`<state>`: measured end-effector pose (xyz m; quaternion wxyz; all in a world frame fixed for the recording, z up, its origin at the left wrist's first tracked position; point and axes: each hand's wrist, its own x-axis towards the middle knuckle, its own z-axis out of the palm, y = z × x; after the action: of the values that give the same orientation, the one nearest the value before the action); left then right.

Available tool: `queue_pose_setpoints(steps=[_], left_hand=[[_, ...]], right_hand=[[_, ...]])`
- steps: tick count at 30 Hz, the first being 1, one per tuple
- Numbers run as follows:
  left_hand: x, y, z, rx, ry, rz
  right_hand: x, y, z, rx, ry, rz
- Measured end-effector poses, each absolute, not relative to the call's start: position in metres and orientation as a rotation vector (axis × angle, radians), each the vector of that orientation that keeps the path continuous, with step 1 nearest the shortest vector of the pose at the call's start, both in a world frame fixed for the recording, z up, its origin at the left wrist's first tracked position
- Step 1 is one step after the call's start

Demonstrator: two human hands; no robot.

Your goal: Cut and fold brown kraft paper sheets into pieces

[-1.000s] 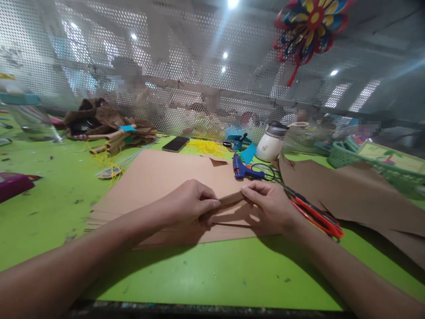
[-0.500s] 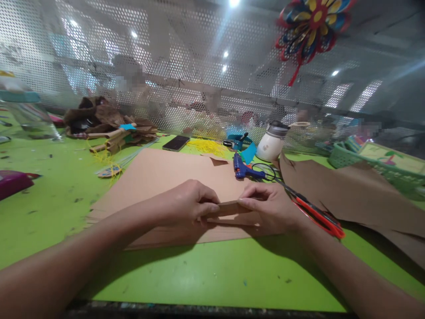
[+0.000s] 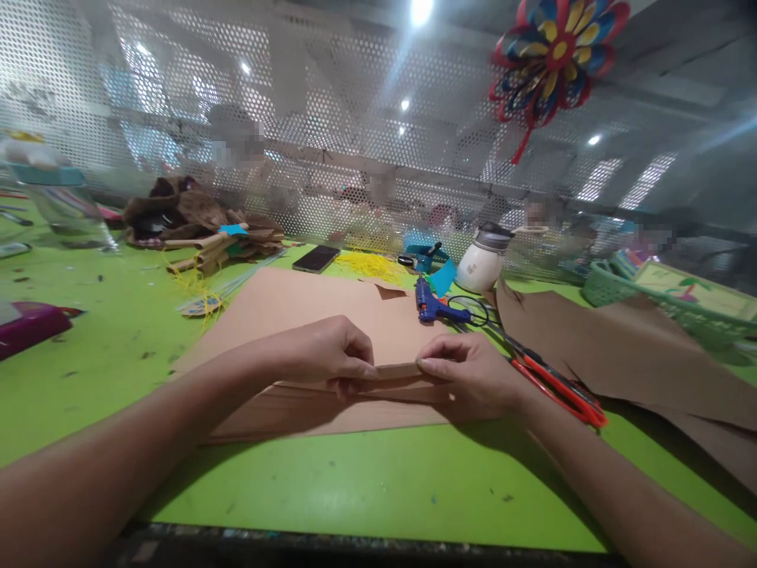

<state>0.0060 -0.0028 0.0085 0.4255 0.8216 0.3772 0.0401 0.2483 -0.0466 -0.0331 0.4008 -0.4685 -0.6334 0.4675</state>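
Note:
A sheet of brown kraft paper [image 3: 313, 304] lies on top of a stack of similar sheets [image 3: 277, 418] in front of me. Its near edge is raised in a narrow folded or rolled strip. My left hand [image 3: 331, 351] pinches this strip between thumb and fingers, some fingertips hidden beneath. A short way to the right, my right hand [image 3: 473, 371] pinches the same strip, thumb on top. Just beyond the right hand, a blue glue gun [image 3: 434, 301] rests by the paper's far right corner. Red-handled scissors [image 3: 556, 386] lie right of that hand.
Large brown paper pieces [image 3: 591, 339] and a green basket [image 3: 662, 304] are at the right. Behind the sheet are a phone [image 3: 316, 258], yellow shredded strands [image 3: 370, 264] and a white bottle [image 3: 482, 260]. Rolled brown paper [image 3: 218, 248] and a clear jar [image 3: 65, 209] stand left.
My left hand has slid slightly left along the folded edge, so more of the strip shows between the hands. My right hand still pinches it. The view has shifted a little.

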Motion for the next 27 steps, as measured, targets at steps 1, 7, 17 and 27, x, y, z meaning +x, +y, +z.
queue_pose_setpoints(steps=[1,7,17,27], left_hand=[[0.005,-0.002,0.009,2.043,0.927,0.101],[0.005,-0.004,0.014,2.109,0.979,0.146],[0.003,-0.002,0.011,2.181,0.917,0.227],[0.004,-0.004,0.006,1.783,0.711,0.36]], right_hand=[[0.249,-0.046,-0.033,-1.183,-1.595,1.193],[0.254,-0.039,-0.036,-1.269,-1.641,1.088],[0.252,-0.04,-0.031,-1.265,-1.505,1.256],[0.245,-0.053,-0.018,-1.043,-1.364,1.321]])
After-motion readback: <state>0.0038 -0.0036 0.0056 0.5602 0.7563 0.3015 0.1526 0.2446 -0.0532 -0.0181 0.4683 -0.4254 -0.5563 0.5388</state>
